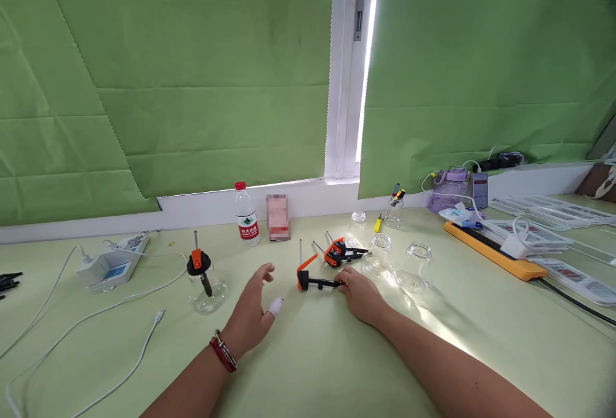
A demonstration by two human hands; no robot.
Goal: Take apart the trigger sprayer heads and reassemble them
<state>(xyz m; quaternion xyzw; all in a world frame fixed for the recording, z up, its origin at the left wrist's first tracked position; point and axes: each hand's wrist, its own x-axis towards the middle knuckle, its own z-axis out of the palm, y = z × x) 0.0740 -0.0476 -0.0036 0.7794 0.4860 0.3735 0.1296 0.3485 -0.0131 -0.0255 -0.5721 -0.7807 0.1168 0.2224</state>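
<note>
- At the centre of the frame we have a black-and-orange tool (317, 283) lying on the pale green tabletop (308, 366), a thin rod rising at its left end.
- Our right hand (360, 293), right of centre, has its fingers drawn together, pinching the black right end of that tool; we cannot tell exactly how the thumb sits.
- Our left hand (250, 315), left of centre, is open and empty, its fingers loosely spread and slightly curled, apart from the tool; we see a white wrap (276, 307) on one digit and a red band (224, 354) at the wrist.
- Just behind the pinched tool we see more orange-and-black tools (339, 252) bunched together.
- Right of centre, we see three clear glass jars (418, 267) near one another.
- Left of centre, another clear jar (209, 296) carries an orange-and-black fitting (198, 262) in its mouth.
- Behind our hands, near the wall, stand a red-capped water bottle (248, 219) and a pink box (278, 217).
- Toward the middle right, we have an orange-and-black power strip (495, 251) and a purple bottle (450, 190); at the left edge of the tabletop, white cables (120, 301) trail.
</note>
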